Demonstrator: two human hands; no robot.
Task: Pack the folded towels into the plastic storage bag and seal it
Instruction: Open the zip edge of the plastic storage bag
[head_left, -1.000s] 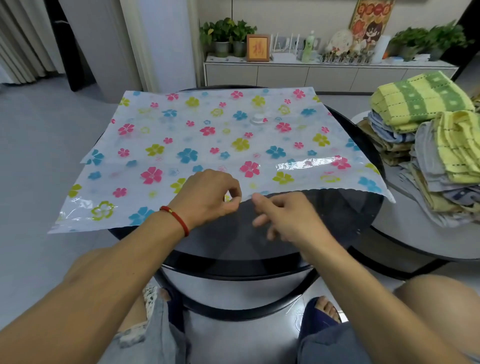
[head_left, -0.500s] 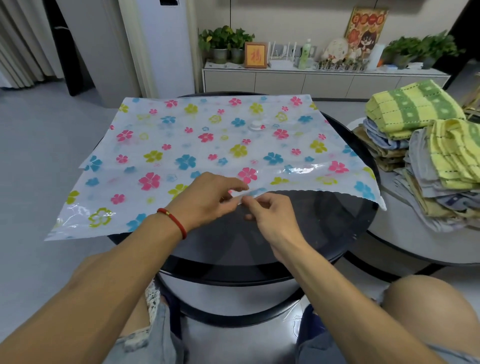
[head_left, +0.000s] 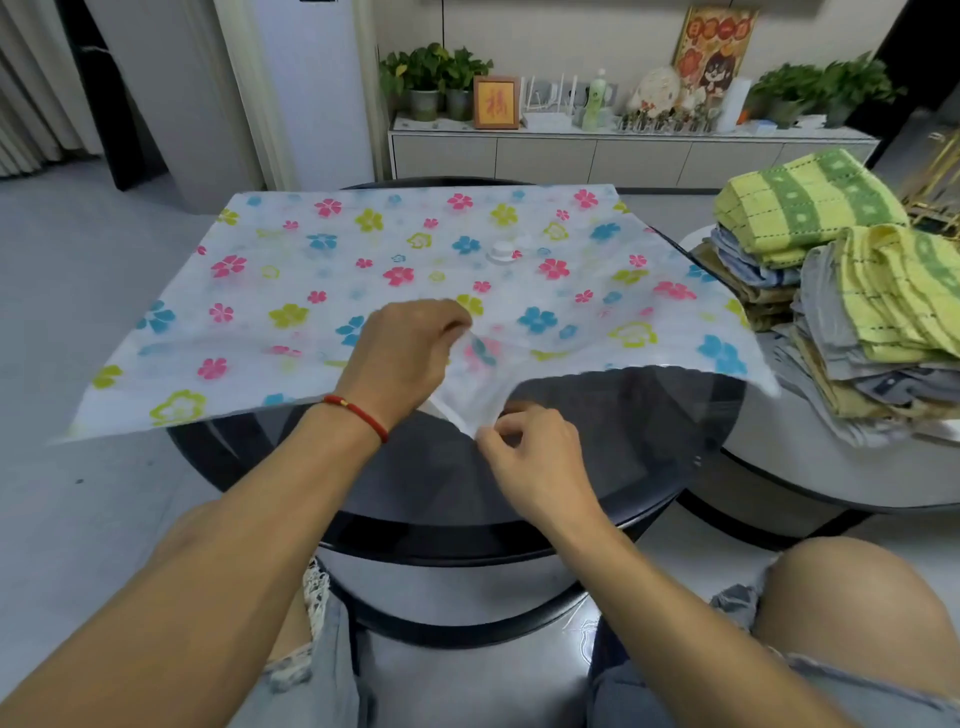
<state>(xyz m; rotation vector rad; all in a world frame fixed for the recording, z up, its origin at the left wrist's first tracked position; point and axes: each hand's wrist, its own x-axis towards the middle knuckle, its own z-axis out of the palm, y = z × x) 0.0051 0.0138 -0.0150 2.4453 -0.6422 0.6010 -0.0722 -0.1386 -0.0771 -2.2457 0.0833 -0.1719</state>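
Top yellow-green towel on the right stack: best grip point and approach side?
Probably the near-left rounded fold edge of the top yellow-green towel, pinched from the left, the dark table's side. That edge faces the bag and overhangs the stack, so fingers could slip under it. Both hands, left hand and right hand, currently pinch the bag's mouth.

The bag (head_left: 363, 270) is made of thin, glossy, flower-printed plastic film. The table (head_left: 597, 447) has a smooth, reflective dark glass top. The towels (head_left: 810, 208) are of soft, woven cloth.

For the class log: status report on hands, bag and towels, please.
Left hand and right hand pinch bag mouth layers, pulling apart. Towels stacked on side table, unpacked. Nothing obstructing.
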